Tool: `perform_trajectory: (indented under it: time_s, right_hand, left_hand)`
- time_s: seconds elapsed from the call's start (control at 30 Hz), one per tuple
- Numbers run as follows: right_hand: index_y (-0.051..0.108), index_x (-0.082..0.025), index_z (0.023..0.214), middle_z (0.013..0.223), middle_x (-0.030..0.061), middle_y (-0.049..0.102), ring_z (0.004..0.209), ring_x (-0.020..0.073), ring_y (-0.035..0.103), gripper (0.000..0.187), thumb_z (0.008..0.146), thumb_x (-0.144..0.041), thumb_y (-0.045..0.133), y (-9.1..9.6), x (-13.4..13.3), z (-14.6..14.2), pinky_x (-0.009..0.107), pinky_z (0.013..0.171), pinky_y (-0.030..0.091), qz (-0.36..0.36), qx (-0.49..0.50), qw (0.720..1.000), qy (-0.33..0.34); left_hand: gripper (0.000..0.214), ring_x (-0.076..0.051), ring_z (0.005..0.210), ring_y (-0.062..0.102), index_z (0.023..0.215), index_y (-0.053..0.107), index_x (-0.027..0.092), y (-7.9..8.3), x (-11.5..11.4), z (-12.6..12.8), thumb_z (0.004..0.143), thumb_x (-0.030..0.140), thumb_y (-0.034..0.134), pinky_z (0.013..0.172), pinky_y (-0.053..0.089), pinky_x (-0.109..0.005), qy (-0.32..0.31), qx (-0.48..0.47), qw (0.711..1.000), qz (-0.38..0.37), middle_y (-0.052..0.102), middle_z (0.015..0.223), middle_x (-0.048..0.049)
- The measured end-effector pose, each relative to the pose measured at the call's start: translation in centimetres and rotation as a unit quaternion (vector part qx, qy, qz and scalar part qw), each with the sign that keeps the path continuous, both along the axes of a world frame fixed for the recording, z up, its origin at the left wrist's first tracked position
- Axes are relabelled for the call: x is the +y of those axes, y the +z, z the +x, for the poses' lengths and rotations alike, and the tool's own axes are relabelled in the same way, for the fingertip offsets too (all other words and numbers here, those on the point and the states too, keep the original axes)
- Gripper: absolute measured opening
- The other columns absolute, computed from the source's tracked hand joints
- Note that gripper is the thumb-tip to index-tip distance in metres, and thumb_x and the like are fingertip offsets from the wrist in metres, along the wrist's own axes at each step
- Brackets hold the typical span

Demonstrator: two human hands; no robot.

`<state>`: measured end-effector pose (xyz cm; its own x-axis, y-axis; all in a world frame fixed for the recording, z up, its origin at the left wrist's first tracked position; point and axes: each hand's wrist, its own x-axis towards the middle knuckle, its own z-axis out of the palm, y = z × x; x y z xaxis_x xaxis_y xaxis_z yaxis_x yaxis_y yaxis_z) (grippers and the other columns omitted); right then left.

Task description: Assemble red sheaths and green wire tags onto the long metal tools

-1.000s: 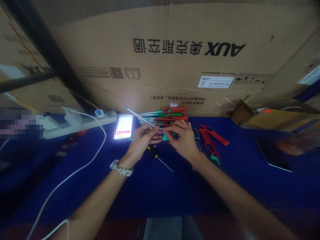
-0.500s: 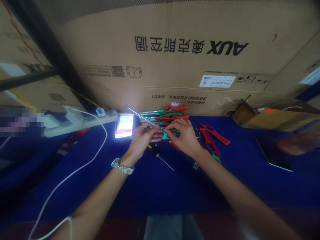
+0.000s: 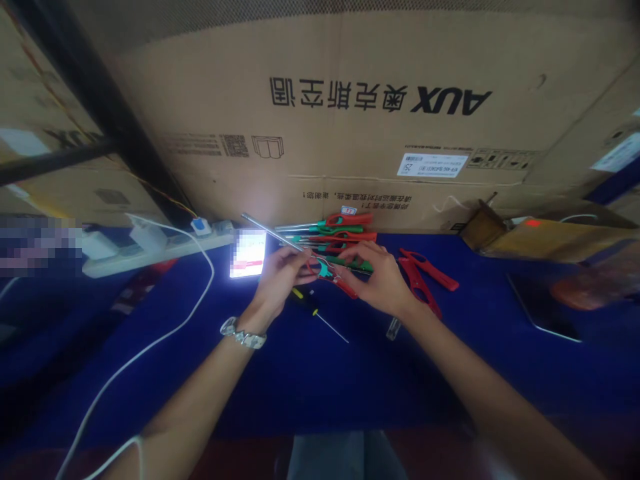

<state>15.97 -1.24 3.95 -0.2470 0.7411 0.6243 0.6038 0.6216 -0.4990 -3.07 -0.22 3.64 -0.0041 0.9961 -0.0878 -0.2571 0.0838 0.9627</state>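
Observation:
My left hand [image 3: 283, 277] is closed around an opened-up long-necked lighter, pinching it near the base of its metal tube [image 3: 273, 231], which slants up to the left. A teal inner part [image 3: 325, 269], thin wires and a red handle shell [image 3: 346, 287] show to the right of those fingers. My right hand [image 3: 377, 277] is at the handle side, thumb and forefinger apart, the thumb close to the teal part; whether it touches cannot be made out. Behind both hands lie several red and green long-necked lighters [image 3: 350, 220]. A screwdriver with a yellow-and-black handle [image 3: 313, 310] lies below.
Red handle shells [image 3: 430, 270] and a small clear piece [image 3: 393, 328] lie right. A lit phone [image 3: 249, 253] stands left, by a white power strip [image 3: 150, 250] and cable [image 3: 187, 320]. A dark tablet [image 3: 543, 310] lies near another person's blurred hand [image 3: 595, 283]. Cardboard [image 3: 350, 147] backs the table.
My right thumb and forefinger have parted from a pinch and drawn slightly right and down. The lighter in my left hand has shifted a little left, showing more of its inner part.

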Motion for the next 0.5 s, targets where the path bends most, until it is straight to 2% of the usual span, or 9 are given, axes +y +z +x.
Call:
perform_trajectory:
  time_s: [0.1,0.5]
  right_hand:
    - [0.07,-0.022,0.083,0.085,0.0013,0.071,0.084,0.0193,0.063,0.005,0.087,-0.025,0.069,-0.4,-0.6,0.5,0.035,0.08,0.041,0.024,-0.055,0.998,-0.02]
    - [0.069,-0.021,0.078,0.078,0.0005,0.07,0.081,0.0187,0.063,0.01,0.089,-0.02,0.067,-0.9,0.2,-1.0,0.034,0.08,0.039,0.061,-0.045,0.997,-0.023]
  left_hand:
    - [0.021,-0.016,0.063,0.072,0.081,0.068,0.015,0.1,0.0,0.0,0.072,0.031,0.08,0.063,0.062,-0.028,0.003,0.002,1.0,-0.004,0.074,0.074,-0.0046]
    - [0.02,-0.016,0.061,0.071,0.081,0.069,0.014,0.1,-0.2,0.3,0.072,0.028,0.079,0.061,0.062,-0.027,0.002,-0.002,1.0,-0.005,0.074,0.074,-0.005]
